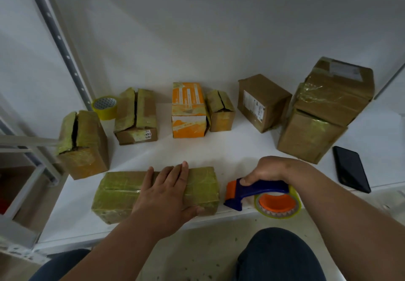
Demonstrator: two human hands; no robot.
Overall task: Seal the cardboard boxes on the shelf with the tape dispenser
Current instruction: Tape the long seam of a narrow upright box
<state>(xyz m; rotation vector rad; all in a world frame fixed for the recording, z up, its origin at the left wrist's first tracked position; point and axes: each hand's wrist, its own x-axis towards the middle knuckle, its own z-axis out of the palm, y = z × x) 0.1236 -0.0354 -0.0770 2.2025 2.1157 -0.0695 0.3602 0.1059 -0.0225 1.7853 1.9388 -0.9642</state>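
- Shelf (153, 153), white, carries every box; a grey perforated upright (58, 37) stands at its left rear.
- Stacked brown boxes (324, 114) stand at the right, the upper one tilted on the lower, both wrapped in clear tape.
- Long flat box (118, 195) lies at the shelf's front edge, covered in yellowish tape.
- Tall box (85, 147) at the left has its top flaps split open along the middle.
- Brown box with a white label (262, 102) sits at the rear, left of the stack.
- Orange-and-white box (189, 111) stands at the rear centre, with a small brown box (220, 111) touching its right side, top seam gaping.
- Low box with a "402" sticker (137, 116) sits left of the orange one, flaps parted.
- Left hand (164, 191) rests flat on the long flat box, fingers straight, thumb over the near edge.
- Right hand (269, 171) is clenched round the blue handle of the tape dispenser (260, 195), which sits just right of the long flat box at the shelf's front edge, its orange-cored roll overhanging.
- Black phone (350, 169) lies at the far right.
- Spare roll of yellow tape (105, 105) stands by the upright.
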